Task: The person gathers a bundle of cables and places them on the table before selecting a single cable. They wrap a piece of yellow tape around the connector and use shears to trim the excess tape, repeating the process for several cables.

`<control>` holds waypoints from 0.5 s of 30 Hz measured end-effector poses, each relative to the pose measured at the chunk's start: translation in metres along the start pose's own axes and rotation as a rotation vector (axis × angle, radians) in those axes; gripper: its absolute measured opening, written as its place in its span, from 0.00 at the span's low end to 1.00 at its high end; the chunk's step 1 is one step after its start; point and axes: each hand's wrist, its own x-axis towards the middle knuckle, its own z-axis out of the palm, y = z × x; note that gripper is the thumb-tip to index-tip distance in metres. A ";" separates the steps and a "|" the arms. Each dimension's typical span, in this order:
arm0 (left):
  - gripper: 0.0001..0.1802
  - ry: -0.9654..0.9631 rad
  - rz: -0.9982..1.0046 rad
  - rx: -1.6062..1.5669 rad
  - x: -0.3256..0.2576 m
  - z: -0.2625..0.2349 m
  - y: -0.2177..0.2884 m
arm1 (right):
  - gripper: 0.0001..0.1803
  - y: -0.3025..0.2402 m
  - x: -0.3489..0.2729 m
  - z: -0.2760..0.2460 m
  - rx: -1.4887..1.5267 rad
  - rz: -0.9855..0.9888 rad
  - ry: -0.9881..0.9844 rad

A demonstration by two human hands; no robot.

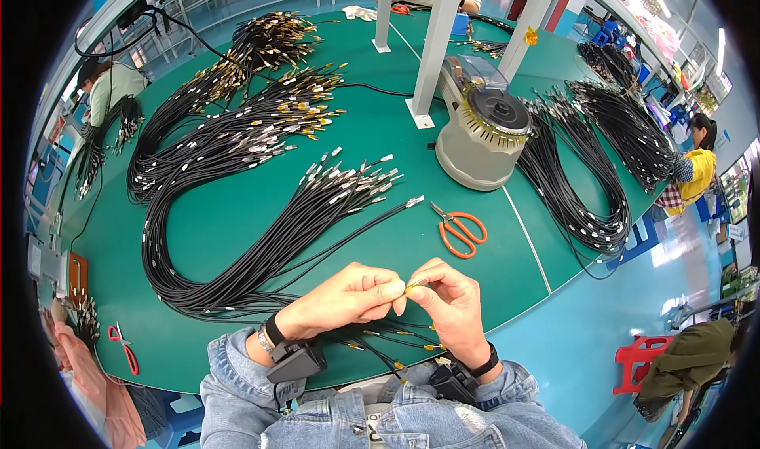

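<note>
My left hand (pixel 360 292) and my right hand (pixel 449 295) meet near the front edge of the green table, fingertips pinched together. Between them is the end of a black cable, with a small yellow piece and a silvery tip (pixel 417 284) showing; the fingers hide most of it. Below the hands, several black cables with yellow-banded ends (pixel 400 334) spread towards me. A large curved bundle of black cables (pixel 170 247) with white-tagged ends lies to the left. Beyond my right hand rest orange-handled scissors (pixel 461 232).
A grey round dispenser machine (pixel 484 128) stands behind the scissors beside white metal posts (pixel 437 45). More cable bundles (pixel 582 164) lie on the right and far left. Red-handled scissors (pixel 124 348) sit at the left edge. Co-workers sit around, one in yellow (pixel 695 172).
</note>
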 end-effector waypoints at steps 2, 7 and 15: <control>0.19 -0.042 -0.085 -0.129 0.001 -0.005 -0.004 | 0.06 0.002 0.001 -0.001 -0.003 -0.005 -0.015; 0.19 -0.105 -0.111 -0.261 0.005 -0.010 -0.013 | 0.06 0.005 0.006 -0.011 -0.065 -0.013 -0.090; 0.10 0.406 0.643 1.064 0.030 -0.006 -0.057 | 0.07 -0.036 0.036 -0.063 -0.435 0.064 0.148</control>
